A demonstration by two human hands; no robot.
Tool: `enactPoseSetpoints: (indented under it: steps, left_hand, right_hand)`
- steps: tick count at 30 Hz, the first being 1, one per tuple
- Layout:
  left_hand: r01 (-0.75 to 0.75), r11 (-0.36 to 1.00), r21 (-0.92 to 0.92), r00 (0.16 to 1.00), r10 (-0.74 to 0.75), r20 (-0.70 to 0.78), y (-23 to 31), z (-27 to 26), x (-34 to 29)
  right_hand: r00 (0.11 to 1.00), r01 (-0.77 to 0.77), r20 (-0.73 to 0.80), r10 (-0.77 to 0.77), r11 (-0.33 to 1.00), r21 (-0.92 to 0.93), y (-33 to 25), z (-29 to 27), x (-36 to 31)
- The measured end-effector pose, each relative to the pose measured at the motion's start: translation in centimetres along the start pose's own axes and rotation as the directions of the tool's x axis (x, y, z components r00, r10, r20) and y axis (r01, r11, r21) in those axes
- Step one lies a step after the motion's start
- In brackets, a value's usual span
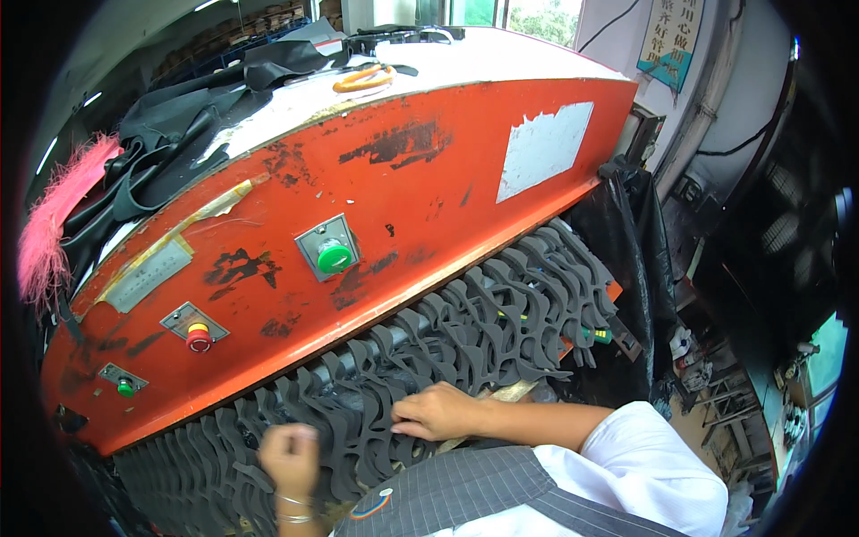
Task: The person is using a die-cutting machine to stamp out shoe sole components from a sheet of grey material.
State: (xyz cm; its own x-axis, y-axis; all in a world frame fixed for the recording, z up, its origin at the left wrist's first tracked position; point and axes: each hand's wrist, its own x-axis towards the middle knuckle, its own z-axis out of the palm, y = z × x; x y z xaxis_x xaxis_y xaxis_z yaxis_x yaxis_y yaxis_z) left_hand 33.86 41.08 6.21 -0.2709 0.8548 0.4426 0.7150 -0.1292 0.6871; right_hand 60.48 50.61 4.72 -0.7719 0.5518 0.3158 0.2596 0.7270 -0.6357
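Dark grey, wavy-edged foam-like pieces (483, 336) stand packed side by side in long rows along the front of a red machine (438, 179). My left hand (289, 458) is raised over the left-middle part of the rows, fingers curled into a fist. Whatever it may hold is hidden. To its right, my right hand (436, 412) rests at the near side of the pieces with its fingers bent and the fingertips pointing left. The fingertips meet the grey pieces there, but I cannot make out anything between them.
The machine's front carries a large green button (335, 257), a red knob (199, 337) and a small green button (125, 387). Black sheets (179, 116), pink fringe (67, 210) and an orange ring (365, 79) lie on top. Black plastic sheeting (631, 251) hangs at the right end.
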Motion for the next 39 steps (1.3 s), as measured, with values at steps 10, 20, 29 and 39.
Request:
enactPoseSetpoints:
  steps: [10, 20, 29, 39]
  left_hand:
    - [-0.37, 0.898, 0.238, 0.674, 0.084, 0.734, 7.6, 6.5, -5.8]
    - [-0.285, 0.819, 0.498, 0.851, -0.023, 0.525, 9.4, 9.2, -8.4]
    - [-0.25, 0.771, 0.585, 0.924, 0.009, 0.383, 7.5, 12.0, -11.1]
    - [-0.22, 0.776, 0.591, 0.911, -0.054, 0.409, 8.7, 12.0, -14.2]
  right_hand:
    - [0.934, -0.264, 0.17, 0.315, 0.927, -0.265, -1.0, -3.1, -7.5]
    - [0.956, -0.287, -0.073, 0.283, 0.869, -0.402, 0.6, -1.4, -10.6]
    - [0.925, -0.355, -0.077, 0.371, 0.774, -0.524, 1.5, 0.1, -10.7]
    - [0.919, -0.329, 0.004, 0.394, 0.772, -0.543, 1.1, 1.0, -13.1]
